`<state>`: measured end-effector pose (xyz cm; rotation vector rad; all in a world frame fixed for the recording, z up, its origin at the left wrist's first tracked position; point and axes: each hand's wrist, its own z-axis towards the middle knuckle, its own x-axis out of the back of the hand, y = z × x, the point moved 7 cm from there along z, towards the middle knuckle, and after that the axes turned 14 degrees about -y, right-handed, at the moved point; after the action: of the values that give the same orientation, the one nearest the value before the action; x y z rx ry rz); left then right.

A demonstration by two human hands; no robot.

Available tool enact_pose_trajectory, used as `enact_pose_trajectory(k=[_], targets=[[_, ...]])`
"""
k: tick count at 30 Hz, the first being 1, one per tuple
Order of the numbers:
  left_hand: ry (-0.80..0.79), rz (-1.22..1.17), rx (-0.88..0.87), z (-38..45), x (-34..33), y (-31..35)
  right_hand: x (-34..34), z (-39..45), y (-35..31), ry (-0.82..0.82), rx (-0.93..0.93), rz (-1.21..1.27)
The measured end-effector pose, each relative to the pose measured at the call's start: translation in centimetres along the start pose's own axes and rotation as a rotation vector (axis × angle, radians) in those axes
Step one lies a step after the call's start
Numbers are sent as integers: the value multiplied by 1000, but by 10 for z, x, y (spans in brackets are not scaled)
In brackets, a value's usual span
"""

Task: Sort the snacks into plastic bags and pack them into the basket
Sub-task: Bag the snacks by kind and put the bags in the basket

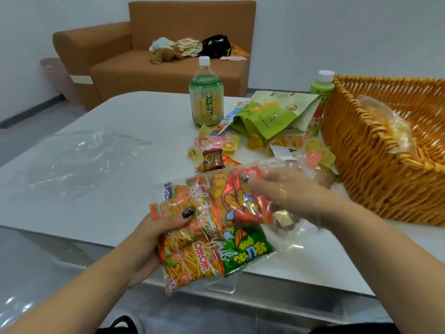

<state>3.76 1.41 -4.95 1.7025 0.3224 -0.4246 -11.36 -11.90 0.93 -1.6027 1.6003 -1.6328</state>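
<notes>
Spanning most of the view, white table (149,121): near edge runs just under both hands; bare surface left and centre. Brown sofa (168,68) behind, apart from the far edge. Wicker basket (361,150) at the right edge of the table, holding one filled clear bag (385,124). Flat empty plastic bag (79,157), lying on the left of the table. Snack-filled bag (212,232), held over the near edge; contains orange, red and green packets. Green pouches (269,114), tea bottle (206,97) and loose jelly cups (286,143) between bottle and basket. Left hand (154,235) grips the filled bag's left side, thumb on top. Right hand (286,191), inside the bag's mouth, fingers curled on a red packet (243,203).
</notes>
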Motion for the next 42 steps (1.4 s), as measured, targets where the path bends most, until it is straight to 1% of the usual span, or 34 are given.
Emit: enact_pose_trajectory(k=[1, 2, 3, 7, 8, 9, 10, 11, 13, 14, 15, 16, 17, 20, 21, 23, 25, 27, 28, 30, 32, 33, 35, 37, 38, 40, 42], targets=[[18, -50, -15, -1, 3, 0, 0, -1, -3, -21, -11, 152], [40, -98, -38, -3, 7, 1, 2, -2, -5, -9, -3, 276], [70, -138, -71, -4, 12, 3, 9, -4, -6, 39, 4, 338], [152, -229, -266, -9, 30, 24, 38, -3, -2, 408, 53, 489], [165, -244, -302, -10, 34, 29, 38, 0, -2, 461, 64, 533], [179, -263, -326, -11, 37, 32, 33, 5, -4, 462, 64, 556], [191, -284, -348, -12, 40, 35, 22, 12, -9, 413, 70, 597], [199, -299, -373, -12, 42, 38, 6, 22, -14, 320, 77, 668], [180, -306, -429, -11, 39, 44, -42, 43, -28, 81, 126, 885], [159, -293, -443, -11, 36, 45, -66, 51, -33, -4, 158, 962], [131, -267, -445, -11, 32, 47, -85, 57, -35, -36, 175, 976], [100, -229, -442, -11, 29, 48, -98, 61, -34, -24, 177, 956], [72, -194, -437, -13, 27, 49, -105, 66, -30, 22, 179, 938], [30, -165, -405, -16, 41, 54, -95, 69, -27, 138, 257, 915], [32, -163, -397, -16, 50, 56, -84, 69, -27, 178, 298, 856], [104, -174, -399, -18, 71, 61, -58, 63, -36, 234, 365, 638], [208, -144, -391, -21, 90, 67, -40, 59, -47, 173, 402, 455], [264, 40, -350, -25, 97, 72, -35, 60, -48, 68, 388, 354], [256, 169, -310, -24, 95, 73, -35, 61, -45, 26, 359, 309], [187, 381, -239, -20, 83, 68, -44, 65, -39, -49, 288, 235], [147, 465, -216, -17, 74, 64, -52, 70, -38, -83, 257, 263], [152, 479, -227, -17, 72, 64, -54, 73, -39, -86, 261, 325], [168, 491, -265, -19, 71, 72, -56, 76, -43, -93, 313, 534], [140, 504, -278, -21, 68, 80, -52, 75, -50, -62, 373, 701], [95, 503, -275, -20, 63, 81, -50, 73, -53, -34, 393, 711], [2, 487, -261, -17, 53, 80, -49, 69, -58, 43, 397, 599], [-5, 469, -257, -16, 50, 77, -52, 67, -61, 102, 403, 510]])
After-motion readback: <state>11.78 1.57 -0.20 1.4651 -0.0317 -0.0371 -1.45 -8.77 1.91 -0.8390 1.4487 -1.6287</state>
